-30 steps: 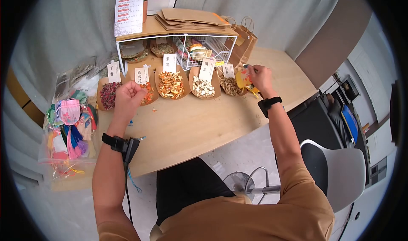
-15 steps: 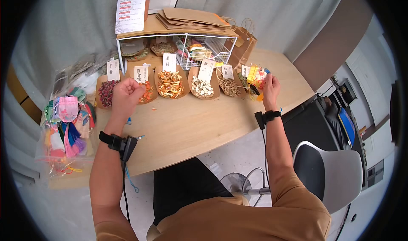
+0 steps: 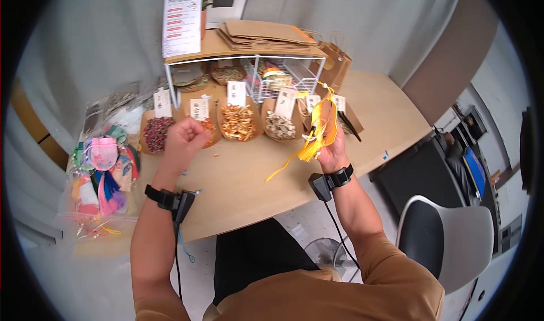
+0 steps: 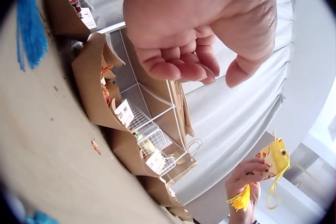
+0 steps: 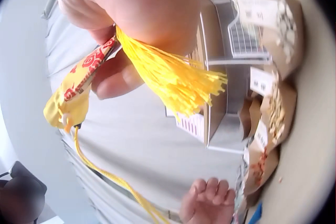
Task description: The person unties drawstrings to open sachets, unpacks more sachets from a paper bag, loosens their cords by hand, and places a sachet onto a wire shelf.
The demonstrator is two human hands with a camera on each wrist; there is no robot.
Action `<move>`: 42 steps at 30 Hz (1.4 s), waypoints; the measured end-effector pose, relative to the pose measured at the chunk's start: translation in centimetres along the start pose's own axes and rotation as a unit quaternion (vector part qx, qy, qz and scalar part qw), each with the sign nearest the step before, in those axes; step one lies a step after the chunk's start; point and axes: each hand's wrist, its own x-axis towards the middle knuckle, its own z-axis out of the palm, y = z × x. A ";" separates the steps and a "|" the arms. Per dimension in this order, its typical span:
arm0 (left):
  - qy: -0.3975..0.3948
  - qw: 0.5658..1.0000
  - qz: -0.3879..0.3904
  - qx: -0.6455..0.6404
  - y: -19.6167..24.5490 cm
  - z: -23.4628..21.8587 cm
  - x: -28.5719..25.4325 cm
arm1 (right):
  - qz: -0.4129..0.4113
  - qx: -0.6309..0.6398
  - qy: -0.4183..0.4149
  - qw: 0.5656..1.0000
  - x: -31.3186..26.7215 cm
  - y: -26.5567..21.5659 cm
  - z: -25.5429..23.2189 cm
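Note:
My right hand (image 3: 334, 152) holds up a yellow sachet (image 5: 79, 88) with red patterning, above the right part of the table. The sachet's yellow tassel (image 5: 170, 79) hangs beside the palm, and a yellow cord trails from the pouch. Between thumb and fingers the pouch is pinched; part of the grip is hidden behind the palm in the right wrist view. My left hand (image 3: 186, 141) hovers near the paper trays of dark red buds (image 3: 157, 133) and orange pieces (image 3: 208, 129). Its fingers are loosely curled with nothing in them, the thumb apart.
Labelled paper trays of dried orange slices (image 3: 238, 122) and pale pieces (image 3: 280, 126) line the table (image 3: 255, 179). Behind them stands a shelf (image 3: 209, 48) with a wire basket (image 3: 289, 80). A plastic bag of sachets and tassels (image 3: 105, 179) lies at left.
My right hand has lifted the sachet from the tray at the right, moved out rightward, then come back left and turned palm up. The left hand has stayed nearly in place.

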 end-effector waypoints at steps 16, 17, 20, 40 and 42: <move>-0.059 0.996 0.038 -0.055 0.4 1.2 -0.6 | 0.158 -0.156 -0.045 0.974 7.8 12.6 0.2; -0.037 0.997 0.025 -0.061 0.4 1.5 -0.7 | 0.113 -0.240 -0.017 0.964 7.8 12.6 0.2; -0.008 0.999 0.030 0.023 0.1 1.3 -0.8 | -0.012 -0.408 0.075 0.910 7.3 12.6 1.4; 0.018 0.966 0.071 0.249 2.5 2.0 -1.6 | -0.094 -0.714 -0.092 0.687 4.2 13.9 4.3; 0.016 0.968 0.057 0.243 2.7 2.0 -1.6 | -0.106 -0.712 -0.090 0.688 4.2 13.6 3.9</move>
